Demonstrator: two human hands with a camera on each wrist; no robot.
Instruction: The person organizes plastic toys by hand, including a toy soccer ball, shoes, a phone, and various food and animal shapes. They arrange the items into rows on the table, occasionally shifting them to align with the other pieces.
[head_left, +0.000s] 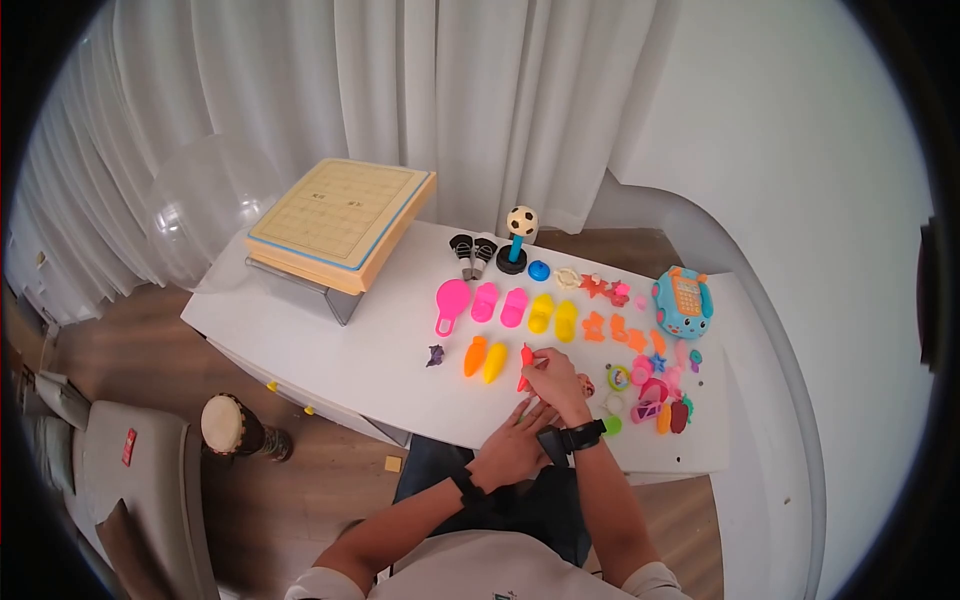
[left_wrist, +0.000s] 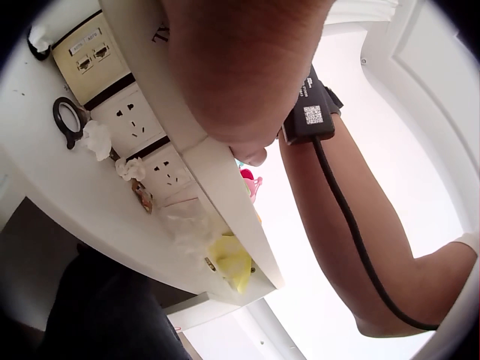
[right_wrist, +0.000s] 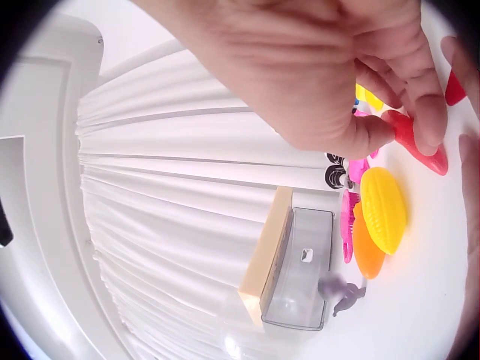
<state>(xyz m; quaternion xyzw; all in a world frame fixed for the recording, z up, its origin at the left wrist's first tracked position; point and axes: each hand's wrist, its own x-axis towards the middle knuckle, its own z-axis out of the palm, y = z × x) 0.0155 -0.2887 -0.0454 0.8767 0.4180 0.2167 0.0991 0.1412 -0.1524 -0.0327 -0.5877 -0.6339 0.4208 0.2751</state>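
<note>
My right hand (head_left: 556, 384) pinches a slim red toy piece (right_wrist: 407, 136) between thumb and fingers, just over the white table. My left hand (head_left: 512, 450) lies by the near edge with its fingers extended, close to the right hand. In the right wrist view, a second red piece (right_wrist: 454, 89) shows between fingers at the right edge; whether they grip it is unclear. A yellow corn toy (head_left: 495, 362) and an orange one (head_left: 475, 356) lie left of the red piece. The left wrist view hides the left fingertips behind the palm (left_wrist: 236, 67).
Yellow slippers (head_left: 541, 313), pink slippers (head_left: 484, 302) and a pink paddle (head_left: 453, 300) lie farther back. Several small toys and a blue toy phone (head_left: 683, 303) are to the right. A board (head_left: 340, 213) on a stand occupies the left; a purple figure (head_left: 436, 355) lies nearer.
</note>
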